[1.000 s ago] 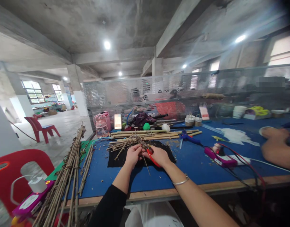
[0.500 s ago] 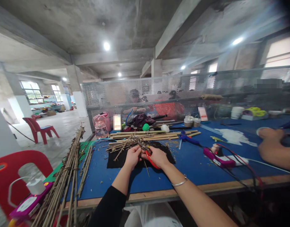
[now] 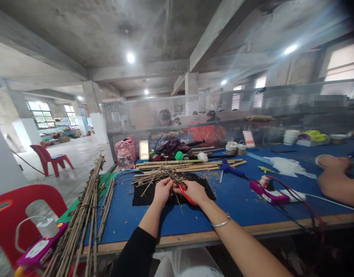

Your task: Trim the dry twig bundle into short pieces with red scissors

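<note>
Pinching a thin twig [image 3: 177, 192] at frame centre, the left hand [image 3: 163, 191] closes round it, while the right hand [image 3: 194, 191] grips red scissors [image 3: 185, 193] just beside. The twig's long axis runs from the twig pile [image 3: 153, 177] at upper left down toward the lower right, over a black cloth [image 3: 204, 189] on the blue table [image 3: 240, 204]. Both hands touch it. Bamboo sticks [image 3: 188, 164] lie beyond; a purple glue gun [image 3: 269, 192] sits right.
</note>
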`<state>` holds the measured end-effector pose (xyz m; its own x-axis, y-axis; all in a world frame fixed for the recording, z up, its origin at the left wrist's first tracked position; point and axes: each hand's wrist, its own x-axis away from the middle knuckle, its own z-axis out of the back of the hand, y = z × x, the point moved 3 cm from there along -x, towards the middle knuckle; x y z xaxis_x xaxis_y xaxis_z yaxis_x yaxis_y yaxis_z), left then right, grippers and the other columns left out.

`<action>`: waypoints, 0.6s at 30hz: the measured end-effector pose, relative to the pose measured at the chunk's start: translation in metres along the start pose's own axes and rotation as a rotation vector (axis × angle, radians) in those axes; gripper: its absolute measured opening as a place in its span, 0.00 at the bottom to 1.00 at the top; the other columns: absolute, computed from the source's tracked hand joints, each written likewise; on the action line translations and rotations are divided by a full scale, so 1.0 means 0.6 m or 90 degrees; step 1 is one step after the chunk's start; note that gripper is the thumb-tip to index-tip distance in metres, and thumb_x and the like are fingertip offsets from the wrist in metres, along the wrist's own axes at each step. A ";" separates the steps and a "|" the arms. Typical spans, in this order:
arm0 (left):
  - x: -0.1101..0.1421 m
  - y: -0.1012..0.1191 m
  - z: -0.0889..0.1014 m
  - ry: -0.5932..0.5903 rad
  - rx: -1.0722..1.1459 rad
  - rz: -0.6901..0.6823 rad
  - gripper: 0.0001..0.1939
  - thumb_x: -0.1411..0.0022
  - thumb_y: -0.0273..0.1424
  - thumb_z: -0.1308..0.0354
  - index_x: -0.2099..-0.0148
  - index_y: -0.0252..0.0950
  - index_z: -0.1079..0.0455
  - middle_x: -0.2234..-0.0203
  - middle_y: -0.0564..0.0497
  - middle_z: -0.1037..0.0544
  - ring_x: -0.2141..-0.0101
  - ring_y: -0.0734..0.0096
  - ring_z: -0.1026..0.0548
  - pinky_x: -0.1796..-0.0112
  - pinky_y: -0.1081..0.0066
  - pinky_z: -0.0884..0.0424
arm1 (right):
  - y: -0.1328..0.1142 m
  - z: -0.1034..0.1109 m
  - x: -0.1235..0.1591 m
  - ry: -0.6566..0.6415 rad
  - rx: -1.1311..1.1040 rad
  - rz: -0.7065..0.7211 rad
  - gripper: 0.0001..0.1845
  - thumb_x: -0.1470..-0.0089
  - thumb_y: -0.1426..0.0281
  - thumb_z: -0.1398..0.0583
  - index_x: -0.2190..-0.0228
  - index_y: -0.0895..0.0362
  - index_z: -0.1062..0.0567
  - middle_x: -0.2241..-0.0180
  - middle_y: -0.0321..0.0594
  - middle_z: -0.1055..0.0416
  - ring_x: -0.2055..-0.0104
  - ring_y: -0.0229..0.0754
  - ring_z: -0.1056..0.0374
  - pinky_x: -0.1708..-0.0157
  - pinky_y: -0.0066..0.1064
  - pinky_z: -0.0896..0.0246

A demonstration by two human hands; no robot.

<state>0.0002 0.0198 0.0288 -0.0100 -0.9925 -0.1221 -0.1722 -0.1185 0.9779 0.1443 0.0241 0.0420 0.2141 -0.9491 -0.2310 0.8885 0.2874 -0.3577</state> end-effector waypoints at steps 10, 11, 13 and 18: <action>-0.001 0.002 0.000 0.007 0.004 -0.029 0.18 0.55 0.40 0.39 0.66 0.30 0.29 0.79 0.51 0.29 0.83 0.81 0.35 0.85 0.80 0.46 | -0.007 0.003 0.004 0.026 0.015 0.022 0.30 0.59 0.44 0.47 0.62 0.53 0.31 0.65 0.41 0.27 0.62 0.47 0.32 0.68 0.30 0.44; -0.001 0.001 0.000 0.009 0.001 -0.031 0.18 0.55 0.40 0.39 0.67 0.30 0.29 0.80 0.51 0.29 0.83 0.81 0.36 0.85 0.80 0.46 | -0.007 0.003 0.004 0.024 0.015 0.018 0.30 0.59 0.44 0.47 0.62 0.53 0.31 0.65 0.41 0.27 0.63 0.46 0.31 0.68 0.30 0.45; -0.001 0.001 0.001 0.012 -0.004 -0.036 0.18 0.55 0.40 0.39 0.67 0.30 0.29 0.80 0.51 0.29 0.83 0.82 0.36 0.85 0.80 0.45 | -0.008 0.004 0.005 0.021 0.014 0.010 0.30 0.59 0.44 0.47 0.63 0.52 0.30 0.66 0.40 0.27 0.63 0.46 0.31 0.69 0.30 0.45; 0.001 0.000 -0.001 0.028 -0.015 0.000 0.20 0.57 0.42 0.38 0.66 0.30 0.28 0.80 0.51 0.28 0.84 0.82 0.37 0.84 0.80 0.44 | -0.007 0.002 0.003 0.001 0.000 -0.004 0.29 0.58 0.43 0.48 0.65 0.52 0.29 0.66 0.40 0.27 0.64 0.46 0.31 0.69 0.29 0.45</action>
<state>0.0005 0.0190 0.0288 0.0336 -0.9927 -0.1156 -0.1490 -0.1193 0.9816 0.1418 0.0209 0.0441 0.2071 -0.9508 -0.2303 0.8896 0.2810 -0.3600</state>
